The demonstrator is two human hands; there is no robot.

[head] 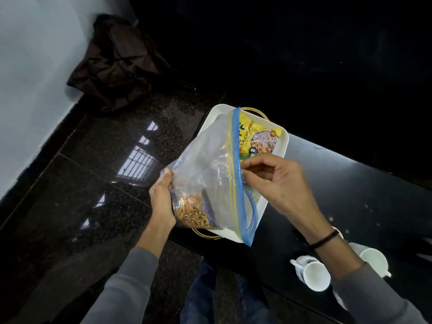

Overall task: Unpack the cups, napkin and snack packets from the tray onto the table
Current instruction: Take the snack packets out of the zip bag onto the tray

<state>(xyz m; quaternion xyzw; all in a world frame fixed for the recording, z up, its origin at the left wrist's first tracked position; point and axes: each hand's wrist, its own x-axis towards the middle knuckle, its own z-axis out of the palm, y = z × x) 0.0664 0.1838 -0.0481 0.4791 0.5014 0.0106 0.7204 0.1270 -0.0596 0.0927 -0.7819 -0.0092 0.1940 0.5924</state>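
A clear zip bag [210,169] with a blue seal strip and an orange snack mix at its bottom hangs over the white tray [284,139]. My left hand [162,197] grips the bag's lower left side. My right hand [275,181] pinches the blue seal edge on the right. A yellow snack packet [257,139] lies in the tray's far end. A bit of mesh-patterned cloth [253,196] shows in the tray under my right hand. Two white cups [315,273] [374,258] lie on the black table near my right forearm.
The black table [350,188] runs to the right, with the tray at its left end over gold handles [205,232]. A glossy dark granite floor lies on the left, with a dark brown bag [114,64] against the white wall. My legs show below.
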